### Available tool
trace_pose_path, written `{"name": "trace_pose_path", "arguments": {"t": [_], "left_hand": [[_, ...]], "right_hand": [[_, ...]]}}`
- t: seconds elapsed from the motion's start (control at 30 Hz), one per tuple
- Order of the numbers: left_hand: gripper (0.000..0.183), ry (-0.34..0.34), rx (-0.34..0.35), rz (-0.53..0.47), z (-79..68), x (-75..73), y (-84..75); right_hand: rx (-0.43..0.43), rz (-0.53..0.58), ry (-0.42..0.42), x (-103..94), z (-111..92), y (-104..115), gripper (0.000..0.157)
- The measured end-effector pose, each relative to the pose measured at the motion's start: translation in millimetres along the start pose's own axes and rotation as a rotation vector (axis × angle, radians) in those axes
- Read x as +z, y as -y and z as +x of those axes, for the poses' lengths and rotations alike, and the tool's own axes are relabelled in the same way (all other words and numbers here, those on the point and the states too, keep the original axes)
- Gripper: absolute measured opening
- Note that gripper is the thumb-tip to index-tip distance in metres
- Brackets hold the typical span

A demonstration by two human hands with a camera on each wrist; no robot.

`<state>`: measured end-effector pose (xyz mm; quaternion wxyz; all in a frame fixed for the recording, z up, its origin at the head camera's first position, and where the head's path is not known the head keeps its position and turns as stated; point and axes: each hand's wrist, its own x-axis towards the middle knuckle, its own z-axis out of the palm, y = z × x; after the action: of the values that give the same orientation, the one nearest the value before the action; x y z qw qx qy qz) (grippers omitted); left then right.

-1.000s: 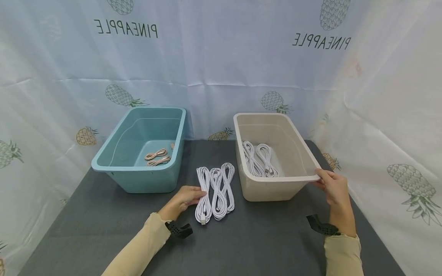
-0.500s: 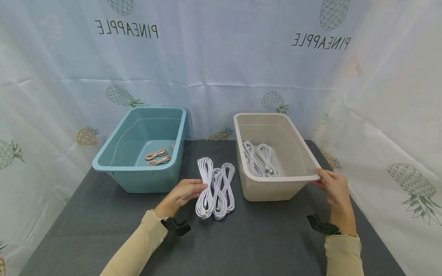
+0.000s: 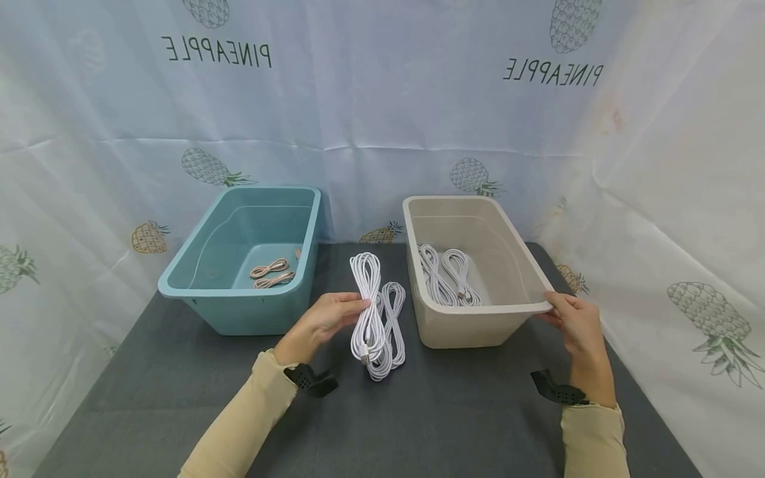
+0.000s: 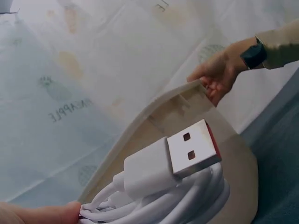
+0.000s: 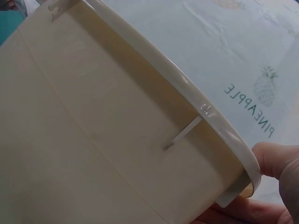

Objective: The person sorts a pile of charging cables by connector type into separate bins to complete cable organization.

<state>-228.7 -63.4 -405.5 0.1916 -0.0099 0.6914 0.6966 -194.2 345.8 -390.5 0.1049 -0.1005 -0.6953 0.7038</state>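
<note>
My left hand [image 3: 327,317] pinches a coiled white USB cable [image 3: 368,312] by its middle, raised off the dark table. In the left wrist view its USB plug [image 4: 194,147] shows large, metal end outward. Behind the held cable, two more coiled white cables [image 3: 396,332] lie on the table, one of them mostly hidden. My right hand [image 3: 575,325] grips the near right corner of the beige bin [image 3: 472,328], thumb over the rim and fingers below it. Inside that bin lie white coiled cables [image 3: 459,275] along the left side.
To the left stands a blue bin [image 3: 257,312] with several small tan coiled cables [image 3: 275,279] in it. A pineapple-print curtain [image 3: 370,99] hangs behind and beside the dark table [image 3: 442,411].
My left hand has lifted the leftmost white cable from the table and carried it up and to the right, over the neighbouring coils. The right hand has stayed on the bin's corner.
</note>
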Motion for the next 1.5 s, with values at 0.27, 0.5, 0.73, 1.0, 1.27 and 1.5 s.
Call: {"name": "trace_pose_path", "arguments": {"t": [0.27, 0.5, 0.73, 1.0, 1.27, 1.5], "left_hand": [[0.047, 0.022, 0.024, -0.022, 0.9, 8.5, -24.7], [0.048, 0.034, 0.039, 0.0, 3.0, 18.5, -49.6], [0.051, 0.058, 0.048, -0.012, 11.2, 29.7, -67.6], [0.045, 0.081, 0.074, -0.11, 22.4, 41.0, -85.6], [0.038, 0.067, 0.08, -0.162, 35.2, 50.8, -97.7], [0.037, 0.039, 0.067, -0.224, 51.4, 63.9, -108.0]], "right_hand": [[0.004, -0.025, -0.001, 0.0, 0.9, 0.4, 0.034], [0.003, -0.045, 0.007, -0.6, 1.6, 0.6, 0.034], [0.011, -0.035, 0.002, -0.7, 1.5, -0.3, 0.034], [0.01, -0.034, 0.006, -1.3, 1.6, -0.1, 0.034], [0.035, -0.03, 0.027, -2.4, 1.6, 0.1, 0.036], [0.042, -0.048, 0.011, -1.9, 2.3, 0.0, 0.037]]}}
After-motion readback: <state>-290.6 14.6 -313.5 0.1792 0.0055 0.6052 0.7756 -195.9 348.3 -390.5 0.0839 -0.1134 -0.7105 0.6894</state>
